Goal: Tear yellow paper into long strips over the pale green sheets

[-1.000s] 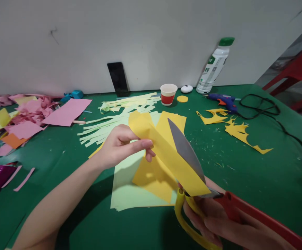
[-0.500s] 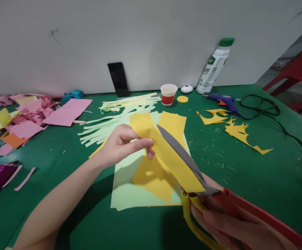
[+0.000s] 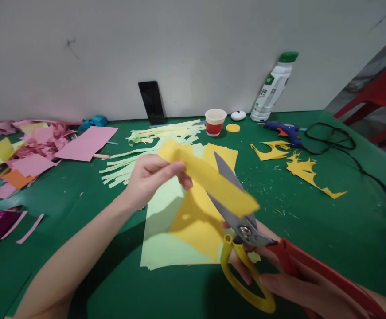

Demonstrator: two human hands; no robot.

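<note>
My left hand (image 3: 154, 177) pinches a folded strip of yellow paper (image 3: 217, 184) between thumb and fingers. The strip slants down to the right and is slightly blurred. My right hand (image 3: 299, 288) grips scissors (image 3: 245, 231) with one yellow and one red handle. Their blades are parted, with the strip's lower end across them; whether the paper touches both blades I cannot tell. Beneath the hands lie a yellow sheet (image 3: 196, 230) and a stack of pale green paper (image 3: 157, 248). Pale green fringed strips (image 3: 122, 173) spread out behind my left hand.
Along the wall stand a phone (image 3: 152, 102), a paper cup (image 3: 215, 126) and a white bottle (image 3: 274, 88). A glue gun (image 3: 287, 133) with a black cord and yellow scraps (image 3: 306, 170) lie right. Pink paper (image 3: 86, 142) and a purple box (image 3: 0, 226) lie left.
The scissor blades have spread apart, and the yellow handle has swung away from the red one. My left hand has moved the yellow strip slightly up and left.
</note>
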